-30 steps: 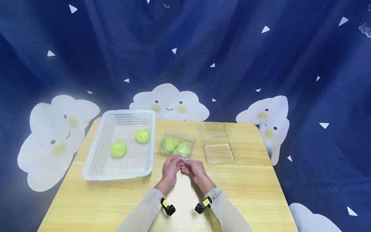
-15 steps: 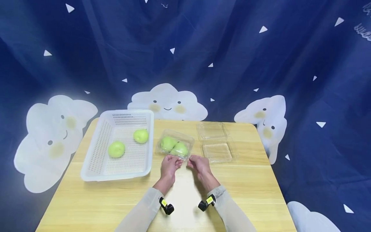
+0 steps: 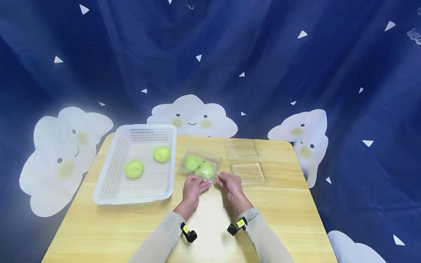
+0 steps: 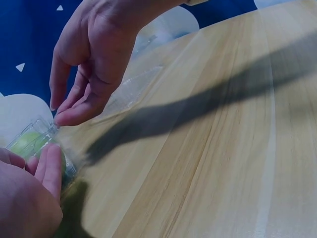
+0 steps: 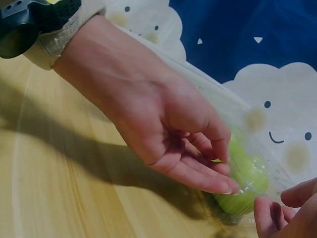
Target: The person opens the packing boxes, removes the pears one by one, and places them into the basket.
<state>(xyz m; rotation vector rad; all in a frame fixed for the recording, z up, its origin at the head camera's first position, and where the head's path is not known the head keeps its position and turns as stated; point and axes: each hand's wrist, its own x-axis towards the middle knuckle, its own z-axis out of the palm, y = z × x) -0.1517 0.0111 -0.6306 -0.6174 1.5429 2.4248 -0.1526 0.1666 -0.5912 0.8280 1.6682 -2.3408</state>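
A clear plastic clamshell box [image 3: 210, 156] with two green apples [image 3: 205, 170] inside stands at mid-table in the head view, its lid down over them. My left hand [image 3: 192, 190] is at the front edge, its thumb and fingers holding the rim; the right wrist view shows this hand [image 5: 163, 109] large, fingertips right against the plastic. At the front right corner, my right hand [image 3: 231, 185] pinches the edge between thumb and fingers. The left wrist view has that right hand [image 4: 94, 64] above, with the box's corner at its fingertips.
A white perforated basket [image 3: 172, 175] with two green apples [image 3: 133, 169] stands on the left of the wooden table [image 3: 279, 219]. Another clear clamshell box [image 3: 248, 171] lies opened out to the right of the right hand. A blue curtain [image 3: 210, 65] hangs behind.
My right hand has moved rightward from beside the left hand to the box's front right corner. The left hand stays at the front edge; the box and basket hold their places.
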